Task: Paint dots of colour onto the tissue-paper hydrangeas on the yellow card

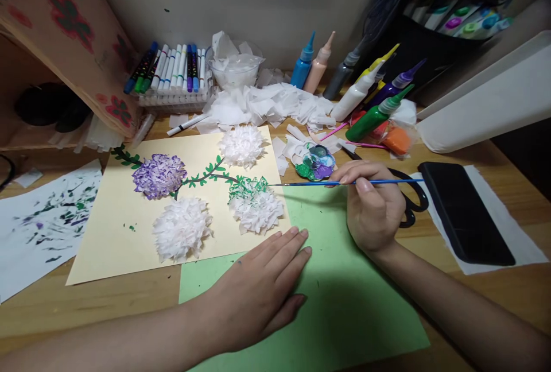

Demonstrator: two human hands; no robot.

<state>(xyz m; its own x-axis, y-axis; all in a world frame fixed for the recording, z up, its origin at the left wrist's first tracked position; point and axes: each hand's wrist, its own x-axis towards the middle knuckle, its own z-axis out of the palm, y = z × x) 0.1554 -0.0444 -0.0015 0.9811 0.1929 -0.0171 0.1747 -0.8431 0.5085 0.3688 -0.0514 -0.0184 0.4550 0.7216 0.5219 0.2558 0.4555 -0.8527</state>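
Note:
My right hand (373, 205) pinches a thin blue paintbrush (318, 183), its tip pointing left at the edge of a tissue-paper flower (256, 204). That flower has green paint on its upper part and white below. My left hand (275, 280) lies flat, fingers stretched out, on a green sheet (344, 303) and the lower edge of a cream paper (116, 245). On the cream paper are also a purple-painted flower (159, 175), two white flowers (182, 228) and a painted leafy branch (202, 178). A paint palette (313, 161) with green and purple paint sits beyond the brush.
Paint bottles (340, 79) stand at the back, beside loose white tissue pieces (267, 105) and a rack of markers (176, 73). Black-handled scissors (413, 197) and a black phone (467, 211) lie at right. A paint-smeared white sheet (47, 228) lies at left.

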